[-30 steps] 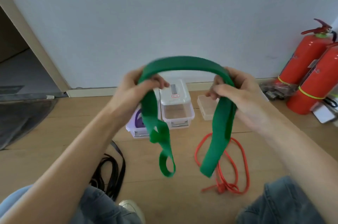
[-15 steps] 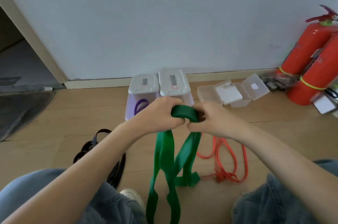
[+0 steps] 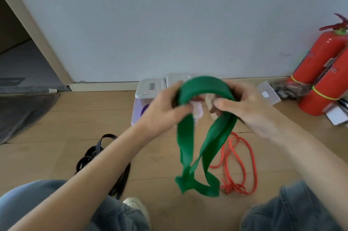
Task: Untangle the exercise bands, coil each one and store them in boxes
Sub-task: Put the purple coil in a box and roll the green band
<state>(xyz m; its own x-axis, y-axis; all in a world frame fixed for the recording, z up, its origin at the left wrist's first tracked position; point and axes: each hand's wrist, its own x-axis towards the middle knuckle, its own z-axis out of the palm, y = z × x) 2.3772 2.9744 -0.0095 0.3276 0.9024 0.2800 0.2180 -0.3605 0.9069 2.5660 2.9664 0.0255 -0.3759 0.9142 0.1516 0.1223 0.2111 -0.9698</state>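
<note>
Down at my left, the black band (image 3: 105, 163) lies in a loose heap of loops on the wooden floor (image 3: 62, 129), partly behind my left forearm. Past it, by the wall, a lidded box (image 3: 148, 91) stands with a purple band (image 3: 144, 108) showing through its clear side; the small label on its lid is too blurred to read. My left hand (image 3: 165, 110) grips the green band (image 3: 204, 87), fingers and thumb curled round its left side. The band is wide, flat and plain green, with no print that I can see. It arches up between my hands, and two lengths hang down from them, crossing and twisting low, ending just above the floor. My right hand (image 3: 243, 104) pinches the band's right side, thumb against fingers. Under that hand the orange band (image 3: 243, 164), thin and cord-like, lies on the floor in long loops. An open clear box (image 3: 267, 95) sits beyond my right hand. At far right two red fire extinguishers (image 3: 323, 72) stand against the wall; their labels are unreadable.
</note>
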